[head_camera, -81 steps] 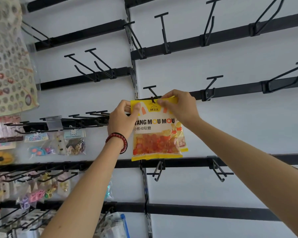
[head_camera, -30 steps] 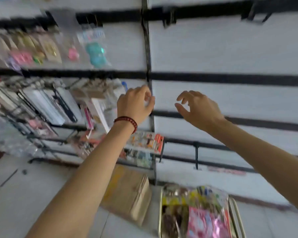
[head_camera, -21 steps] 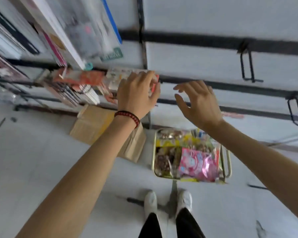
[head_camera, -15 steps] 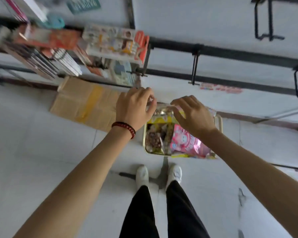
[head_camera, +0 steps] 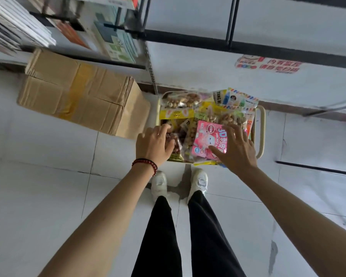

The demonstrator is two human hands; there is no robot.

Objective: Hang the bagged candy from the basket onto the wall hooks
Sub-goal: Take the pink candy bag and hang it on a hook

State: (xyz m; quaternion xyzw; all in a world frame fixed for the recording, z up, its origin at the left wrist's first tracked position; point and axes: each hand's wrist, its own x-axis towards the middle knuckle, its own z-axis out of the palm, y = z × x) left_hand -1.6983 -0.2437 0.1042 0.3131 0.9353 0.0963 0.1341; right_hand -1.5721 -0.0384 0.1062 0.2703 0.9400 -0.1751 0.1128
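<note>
My right hand is spread, fingers apart, over the pink candy bag, which lies under my fingertips atop the heaped bags in the cream basket. My left hand, fingers loosely bent and clasping nothing, hangs over the brown-candy bag beside it. Whether either hand touches a bag, I cannot tell.

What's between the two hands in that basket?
Head view: a clear bag of brownish sweets and the pink bag lie between the left hand and right hand in the basket.
</note>
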